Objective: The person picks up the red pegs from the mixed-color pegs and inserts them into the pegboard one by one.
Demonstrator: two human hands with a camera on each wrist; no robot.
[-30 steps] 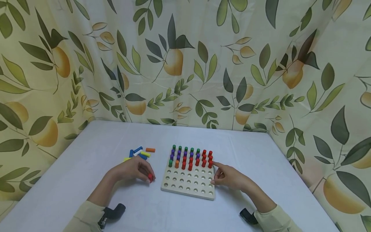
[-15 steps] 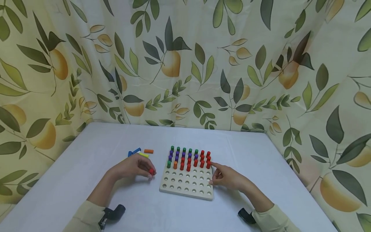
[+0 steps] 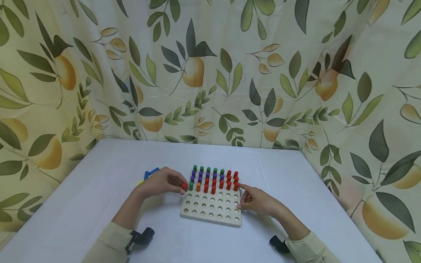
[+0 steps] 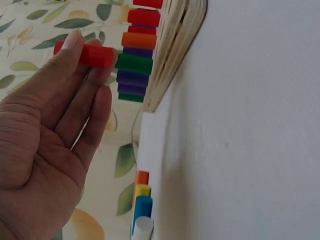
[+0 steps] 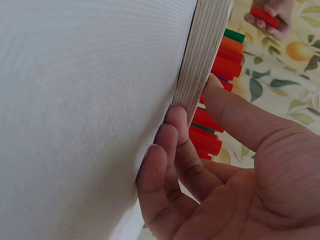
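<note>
My left hand (image 3: pixel 166 182) pinches a red peg (image 4: pixel 96 55) between thumb and fingers, held beside the left edge of the wooden pegboard (image 3: pixel 210 215). In the left wrist view the peg's end is close to a green peg (image 4: pixel 134 63) standing in the board. Pegs in green, purple, red and orange fill the far rows; the near rows are bare holes. At the board's right edge, my right hand (image 3: pixel 260 200) grips the wood. In the right wrist view its thumb (image 5: pixel 215 85) lies on the top edge and other fingertips touch the side.
Left of the board, loose blue pegs (image 3: pixel 153 171) lie on the white table (image 3: pixel 184 244), partly hidden by my left hand. Orange, yellow and white pegs (image 4: pixel 143 227) are beside them in the left wrist view. A leaf-patterned curtain (image 3: pixel 210 73) hangs behind.
My left hand has moved right and slightly away from me, carrying the red peg up to the board's left edge. The right hand stays on the board's right edge.
</note>
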